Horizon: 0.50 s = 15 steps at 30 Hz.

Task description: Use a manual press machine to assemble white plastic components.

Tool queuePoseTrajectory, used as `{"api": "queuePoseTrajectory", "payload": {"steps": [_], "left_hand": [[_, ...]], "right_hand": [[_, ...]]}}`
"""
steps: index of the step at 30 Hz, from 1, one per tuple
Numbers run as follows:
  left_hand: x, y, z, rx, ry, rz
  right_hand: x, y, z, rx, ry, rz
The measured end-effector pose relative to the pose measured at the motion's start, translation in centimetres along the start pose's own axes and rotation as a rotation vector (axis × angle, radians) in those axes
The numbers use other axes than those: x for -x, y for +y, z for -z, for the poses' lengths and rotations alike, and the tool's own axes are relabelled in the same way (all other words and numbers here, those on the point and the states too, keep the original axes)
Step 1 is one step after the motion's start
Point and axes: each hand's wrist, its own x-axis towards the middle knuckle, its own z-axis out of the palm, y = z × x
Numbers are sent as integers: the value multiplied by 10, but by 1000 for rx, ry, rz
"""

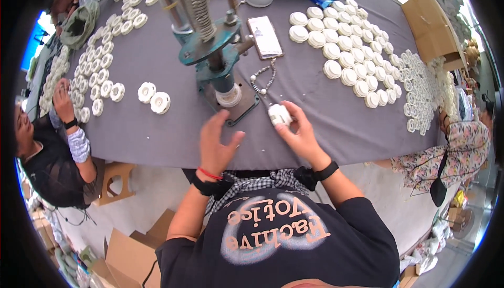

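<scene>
My right hand [302,135] grips a small white plastic part [279,114] between thumb and fingers, just above the cloth near the table's front edge. My left hand [217,144] holds nothing, its fingers apart, in front of a green press [216,67]. Under the ram of that press sits a round white piece [229,96], on the dark metal base [247,99]. Two white round parts [160,103] with holes in their faces lie left of the press, touching each other.
Rows of white round caps [344,43] cover the right side, with many small white rings [418,96] beyond. More white parts [94,60] lie at left. A phone [265,37] with a beaded strap [265,79] lies behind my right hand. People sit at both sides.
</scene>
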Motion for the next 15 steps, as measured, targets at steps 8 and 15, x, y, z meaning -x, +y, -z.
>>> {"api": "queuePoseTrajectory", "payload": {"steps": [8,15], "left_hand": [[-6,38,25,378,150,2],[-2,57,47,288,277,-185]], "right_hand": [[-8,-71,-41,-580,-503,2],[3,-103,-35,-199,-553,303]]}}
